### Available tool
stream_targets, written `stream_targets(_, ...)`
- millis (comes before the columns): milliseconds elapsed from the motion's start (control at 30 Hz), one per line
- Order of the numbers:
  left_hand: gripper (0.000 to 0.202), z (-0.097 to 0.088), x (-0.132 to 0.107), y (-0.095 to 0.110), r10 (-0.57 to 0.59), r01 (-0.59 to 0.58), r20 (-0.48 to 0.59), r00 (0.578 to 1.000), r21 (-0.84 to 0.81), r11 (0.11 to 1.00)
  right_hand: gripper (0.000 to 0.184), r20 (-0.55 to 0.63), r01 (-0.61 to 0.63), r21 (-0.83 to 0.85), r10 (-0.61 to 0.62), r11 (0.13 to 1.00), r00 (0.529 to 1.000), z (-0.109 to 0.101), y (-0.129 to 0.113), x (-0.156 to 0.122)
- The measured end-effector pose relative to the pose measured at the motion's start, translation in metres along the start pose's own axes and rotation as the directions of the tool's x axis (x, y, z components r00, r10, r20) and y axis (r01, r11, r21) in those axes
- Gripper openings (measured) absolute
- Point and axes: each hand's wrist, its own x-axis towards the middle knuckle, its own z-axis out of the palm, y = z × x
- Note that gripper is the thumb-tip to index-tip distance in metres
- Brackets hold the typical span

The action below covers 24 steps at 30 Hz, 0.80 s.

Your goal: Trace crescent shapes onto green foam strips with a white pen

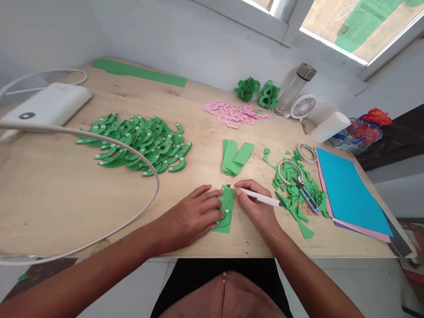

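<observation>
On the wooden table before me lies a green paper strip [225, 227]. My left hand [198, 212] rests flat on its left side, fingers stretched out. Under those fingertips sits a curved green paper cutout [224, 219] with a small white patch, partly hidden. My right hand [255, 205] is closed around a white pen [266, 198], whose tip is at the strip's upper right edge. Just beyond are several blank green paper strips [234, 158]. Right of my right hand, scissors [308, 196] and a tape roll [289, 171] lie on green paper scraps [298, 214].
A pile of green curved cutouts [139, 143] lies left, with a white cable [150, 165] looping nearby. Pink cutouts [232, 113], green paper ornaments [247, 89], a bottle [294, 88] and a small fan [303, 107] are at the back. Coloured sheets [353, 190] lie right.
</observation>
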Motion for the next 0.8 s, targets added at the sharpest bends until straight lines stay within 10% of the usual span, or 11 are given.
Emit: stream_targets(800, 0.022, 0.007, -0.001, -0.002, 0.017, -0.015, -0.065, 0.998, 0.032, 0.999, 0.035, 0.218, 0.503, -0.426, -0.454, 0.752, 0.864, 0.003, 0.011, -0.009)
